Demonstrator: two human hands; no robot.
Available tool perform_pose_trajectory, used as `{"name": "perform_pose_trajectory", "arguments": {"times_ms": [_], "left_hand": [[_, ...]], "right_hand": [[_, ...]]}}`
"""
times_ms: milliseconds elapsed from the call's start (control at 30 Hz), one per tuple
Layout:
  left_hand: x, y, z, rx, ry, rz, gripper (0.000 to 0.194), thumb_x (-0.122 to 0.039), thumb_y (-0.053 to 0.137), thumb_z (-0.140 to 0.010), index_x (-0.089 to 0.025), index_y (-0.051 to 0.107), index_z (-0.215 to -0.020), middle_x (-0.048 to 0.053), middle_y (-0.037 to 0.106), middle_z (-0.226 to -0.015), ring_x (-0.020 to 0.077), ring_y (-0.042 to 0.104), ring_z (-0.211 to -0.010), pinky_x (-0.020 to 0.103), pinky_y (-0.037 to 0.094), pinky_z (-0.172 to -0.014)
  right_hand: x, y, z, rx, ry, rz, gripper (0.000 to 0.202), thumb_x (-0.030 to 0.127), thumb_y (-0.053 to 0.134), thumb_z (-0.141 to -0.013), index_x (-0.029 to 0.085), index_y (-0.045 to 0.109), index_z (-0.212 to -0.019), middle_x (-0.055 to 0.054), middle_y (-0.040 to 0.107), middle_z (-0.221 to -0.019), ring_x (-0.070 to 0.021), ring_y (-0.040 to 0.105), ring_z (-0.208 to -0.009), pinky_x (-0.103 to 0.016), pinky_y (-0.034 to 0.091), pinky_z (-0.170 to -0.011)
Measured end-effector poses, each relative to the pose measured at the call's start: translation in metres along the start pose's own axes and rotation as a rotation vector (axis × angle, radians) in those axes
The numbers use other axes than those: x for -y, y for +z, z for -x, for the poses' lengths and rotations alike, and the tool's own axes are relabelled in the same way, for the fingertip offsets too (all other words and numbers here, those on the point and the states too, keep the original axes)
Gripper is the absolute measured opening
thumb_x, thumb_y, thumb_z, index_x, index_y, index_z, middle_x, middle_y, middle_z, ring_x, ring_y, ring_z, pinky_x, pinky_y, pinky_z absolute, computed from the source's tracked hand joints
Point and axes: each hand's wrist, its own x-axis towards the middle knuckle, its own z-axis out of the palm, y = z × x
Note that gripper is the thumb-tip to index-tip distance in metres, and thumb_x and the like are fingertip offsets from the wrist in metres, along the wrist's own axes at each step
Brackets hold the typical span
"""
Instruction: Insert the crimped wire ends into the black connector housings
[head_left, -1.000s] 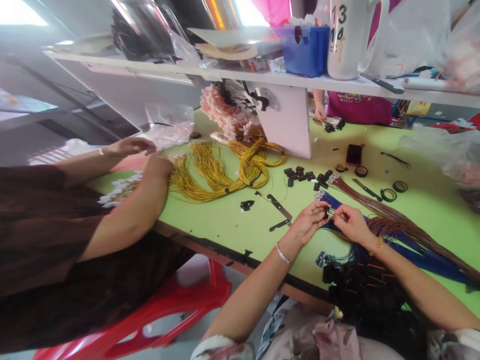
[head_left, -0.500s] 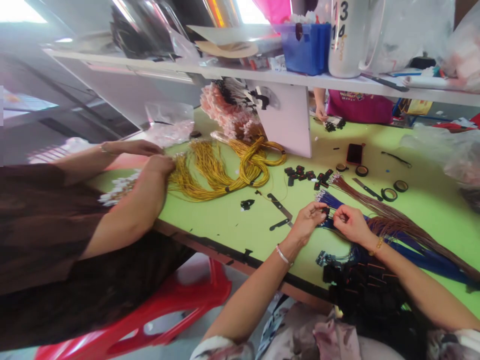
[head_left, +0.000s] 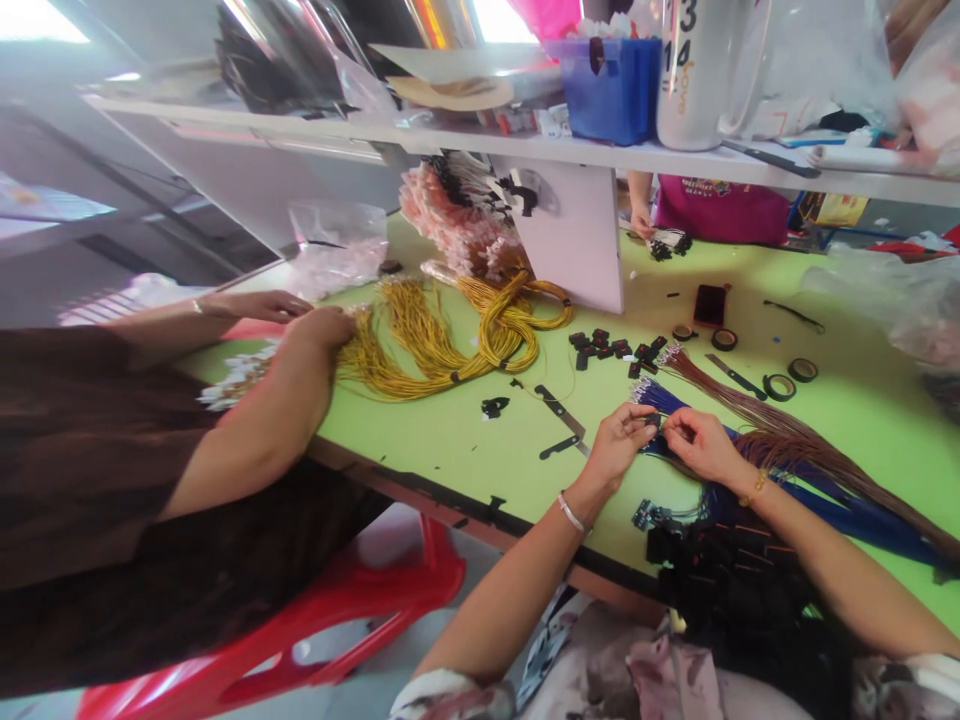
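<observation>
My left hand [head_left: 621, 440] pinches a small black piece [head_left: 652, 421] between thumb and fingers. Close beside it on the right, my right hand [head_left: 697, 443] has its fingertips pressed together at the same piece; what they grip is too small to make out. Under and behind both hands lie blue wires [head_left: 832, 505] with pale ends and a bundle of brown wires [head_left: 795, 430]. Dark connectors [head_left: 651, 515] and a heap of black parts [head_left: 735, 570] are at the table edge, below my hands.
Left of my hands lie two knives [head_left: 561, 412] and a black clip [head_left: 494, 407]. Farther back are black blocks [head_left: 600, 346], tape rolls [head_left: 778, 387] and a phone [head_left: 710, 305]. A co-worker's hands [head_left: 322, 325] are by yellow wires [head_left: 420, 350]; a shelf [head_left: 480, 148] crosses above.
My hands stay together, with the fingers shifted slightly around the black piece. The co-worker's far hand at the left has drawn back a little to the left.
</observation>
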Motion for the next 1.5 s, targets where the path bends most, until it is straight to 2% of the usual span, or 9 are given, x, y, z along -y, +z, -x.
{"name": "perform_pose_trajectory", "arguments": {"times_ms": [167, 300, 400, 500, 633, 767, 1067, 1200, 1500], "left_hand": [[0.004, -0.003, 0.002, 0.019, -0.012, -0.011, 0.031, -0.018, 0.074, -0.061, -0.014, 0.063, -0.09, 0.001, 0.062, -0.074, 0.0105, 0.055, -0.069, 0.024, 0.043, -0.068], [0.004, -0.007, 0.0, 0.038, -0.024, -0.073, 0.032, -0.017, 0.073, -0.062, -0.014, 0.063, -0.092, 0.0, 0.06, -0.07, 0.009, 0.053, -0.064, 0.023, 0.041, -0.064], [0.004, -0.011, -0.004, 0.051, -0.045, -0.109, 0.036, -0.015, 0.072, -0.062, -0.014, 0.063, -0.096, 0.002, 0.063, -0.081, 0.0086, 0.054, -0.068, 0.023, 0.042, -0.067], [0.004, -0.012, -0.006, 0.069, -0.066, -0.16, 0.031, -0.015, 0.069, -0.064, -0.013, 0.064, -0.094, 0.002, 0.062, -0.079, 0.0086, 0.054, -0.068, 0.023, 0.043, -0.067], [0.001, -0.009, -0.005, 0.078, -0.073, -0.192, 0.028, -0.015, 0.068, -0.064, -0.014, 0.064, -0.092, 0.002, 0.06, -0.078, 0.0086, 0.054, -0.066, 0.021, 0.044, -0.06], [-0.009, -0.001, -0.001, 0.092, -0.085, -0.183, 0.026, -0.018, 0.069, -0.066, -0.017, 0.065, -0.093, 0.001, 0.058, -0.077, 0.0078, 0.052, -0.061, 0.021, 0.046, -0.054], [-0.001, 0.008, -0.004, 0.009, -0.111, 0.136, 0.027, -0.025, 0.072, -0.067, -0.018, 0.059, -0.09, 0.0, 0.054, -0.08, 0.0075, 0.052, -0.069, 0.021, 0.047, -0.065], [0.005, 0.005, -0.005, 0.036, -0.15, 0.275, 0.033, -0.021, 0.073, -0.066, -0.019, 0.057, -0.094, -0.001, 0.055, -0.081, 0.0075, 0.053, -0.071, 0.022, 0.046, -0.068], [0.006, 0.006, -0.005, 0.097, -0.2, 0.41, 0.022, -0.014, 0.068, -0.073, -0.015, 0.058, -0.093, 0.003, 0.061, -0.082, 0.0094, 0.057, -0.072, 0.022, 0.047, -0.069]], "right_hand": [[0.0, 0.004, 0.004, 0.009, -0.009, 0.086, 0.011, 0.017, 0.052, -0.073, 0.019, 0.051, -0.062, 0.002, 0.053, -0.059, -0.0105, 0.042, -0.054, -0.022, 0.033, -0.054], [-0.004, -0.009, -0.009, 0.082, -0.035, 0.103, 0.014, 0.022, 0.049, -0.081, 0.018, 0.057, -0.069, 0.001, 0.058, -0.065, -0.0113, 0.047, -0.058, -0.022, 0.034, -0.057], [-0.016, -0.022, -0.03, 0.014, 0.079, 0.253, 0.014, 0.028, 0.052, -0.083, 0.019, 0.061, -0.079, -0.002, 0.062, -0.072, -0.0131, 0.051, -0.063, -0.023, 0.034, -0.059], [-0.031, -0.028, -0.047, 0.059, 0.192, 0.481, 0.009, 0.027, 0.06, -0.078, 0.018, 0.063, -0.077, -0.004, 0.065, -0.076, -0.0152, 0.053, -0.066, -0.024, 0.031, -0.058], [-0.04, -0.028, -0.053, 0.136, 0.186, 0.522, 0.016, 0.023, 0.051, -0.083, 0.019, 0.061, -0.071, -0.005, 0.066, -0.074, -0.0154, 0.054, -0.066, -0.025, 0.031, -0.059], [-0.037, -0.034, -0.052, 0.071, 0.158, 0.564, 0.013, 0.022, 0.049, -0.083, 0.018, 0.059, -0.075, -0.006, 0.065, -0.074, -0.0156, 0.052, -0.063, -0.026, 0.029, -0.057], [0.003, -0.026, -0.071, 0.001, 0.062, 0.026, 0.014, 0.028, 0.05, -0.079, 0.017, 0.057, -0.073, 0.001, 0.058, -0.066, -0.0109, 0.047, -0.057, -0.022, 0.036, -0.056], [0.015, -0.022, -0.061, -0.026, 0.053, -0.103, 0.014, 0.028, 0.053, -0.076, 0.017, 0.059, -0.072, 0.001, 0.059, -0.066, -0.0103, 0.047, -0.058, -0.022, 0.038, -0.056], [0.003, -0.02, -0.005, -0.022, 0.037, 0.063, 0.01, 0.023, 0.055, -0.074, 0.017, 0.056, -0.065, 0.003, 0.052, -0.056, -0.0085, 0.041, -0.05, -0.021, 0.031, -0.049]]}}
